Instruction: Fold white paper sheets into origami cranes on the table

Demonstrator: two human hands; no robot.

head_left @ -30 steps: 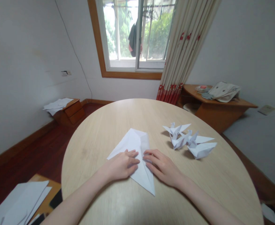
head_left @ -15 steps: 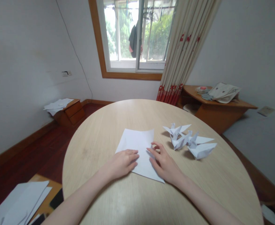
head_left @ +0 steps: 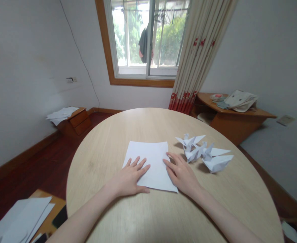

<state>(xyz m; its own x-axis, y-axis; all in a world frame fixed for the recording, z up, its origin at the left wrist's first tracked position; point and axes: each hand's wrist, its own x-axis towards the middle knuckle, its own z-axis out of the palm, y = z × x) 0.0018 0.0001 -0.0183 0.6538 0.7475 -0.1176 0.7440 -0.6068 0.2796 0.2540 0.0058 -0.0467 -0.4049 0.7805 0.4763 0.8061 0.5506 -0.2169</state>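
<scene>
A sheet of white paper (head_left: 148, 152) lies flat on the round wooden table (head_left: 143, 216) in front of me. My left hand (head_left: 132, 177) rests on the sheet's near left part, palm down with its fingers spread; its thumb reaches just past the near edge. On the sheet's right edge lie the fingertips of my right hand (head_left: 180, 170), the fingers slightly bent and apart. Neither hand grips the paper. Several folded white paper cranes (head_left: 195, 152) stand close together to the right of the sheet, beyond my right hand.
More white sheets (head_left: 24, 216) lie on a low wooden surface at the lower left, beside a dark object (head_left: 59, 217). By the left wall stands a small drawer cabinet (head_left: 79, 119) with papers on top. A wooden desk (head_left: 236, 118) at the right holds a cloth bag (head_left: 242, 100).
The sheet has turned a little and now lies squarer to me and flatter. My left hand has spread its fingers and shifted slightly left. My right hand has moved slightly right along the edge.
</scene>
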